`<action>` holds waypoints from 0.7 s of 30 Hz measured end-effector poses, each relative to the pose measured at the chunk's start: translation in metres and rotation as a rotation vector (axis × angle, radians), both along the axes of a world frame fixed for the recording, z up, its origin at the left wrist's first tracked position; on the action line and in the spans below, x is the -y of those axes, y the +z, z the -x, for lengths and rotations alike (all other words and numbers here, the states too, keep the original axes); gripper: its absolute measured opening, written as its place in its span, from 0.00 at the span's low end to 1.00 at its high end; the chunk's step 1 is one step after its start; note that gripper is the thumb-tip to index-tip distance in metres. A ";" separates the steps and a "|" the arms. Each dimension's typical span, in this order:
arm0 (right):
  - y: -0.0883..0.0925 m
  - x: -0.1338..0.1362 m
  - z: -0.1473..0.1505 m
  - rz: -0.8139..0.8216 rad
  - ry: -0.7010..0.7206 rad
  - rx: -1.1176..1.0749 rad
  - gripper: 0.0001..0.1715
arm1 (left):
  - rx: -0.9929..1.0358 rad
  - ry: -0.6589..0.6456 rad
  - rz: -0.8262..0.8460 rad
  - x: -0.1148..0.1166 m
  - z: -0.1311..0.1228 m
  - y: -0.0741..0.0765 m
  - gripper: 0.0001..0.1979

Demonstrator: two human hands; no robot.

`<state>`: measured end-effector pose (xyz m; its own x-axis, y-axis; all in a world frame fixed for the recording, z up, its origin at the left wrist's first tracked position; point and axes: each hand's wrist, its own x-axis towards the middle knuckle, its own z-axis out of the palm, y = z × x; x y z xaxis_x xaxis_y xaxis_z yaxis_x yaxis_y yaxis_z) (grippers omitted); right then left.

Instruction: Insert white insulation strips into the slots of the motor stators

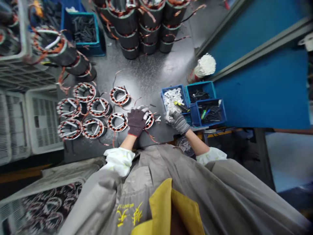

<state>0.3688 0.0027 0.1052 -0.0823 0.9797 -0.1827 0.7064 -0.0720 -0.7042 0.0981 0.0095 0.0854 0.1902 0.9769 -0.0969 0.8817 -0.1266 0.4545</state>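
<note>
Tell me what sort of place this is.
Probably a factory or workshop bench, perhaps for electric motor parts: copper-wound rings stand on the dark table, taller stacks rise behind them, and blue bins hold small black pieces.

Only writing I can spot is on the grey work jacket (181,182), around 7 o'clock: two big yellow characters (121,218), one looks like 天, can't make out the other. Tiny yellow lettering (125,206) beside them's too blurry, sorry.
</note>
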 end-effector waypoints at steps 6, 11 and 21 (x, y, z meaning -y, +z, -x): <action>-0.004 -0.061 0.006 0.166 0.190 0.361 0.16 | -0.004 0.058 -0.019 -0.003 0.002 -0.012 0.20; -0.033 -0.127 0.086 0.219 0.400 0.474 0.17 | 0.047 0.061 -0.048 0.003 0.009 -0.019 0.17; -0.029 -0.084 0.014 0.083 0.256 0.172 0.19 | 0.225 0.227 -0.035 0.003 0.010 -0.031 0.10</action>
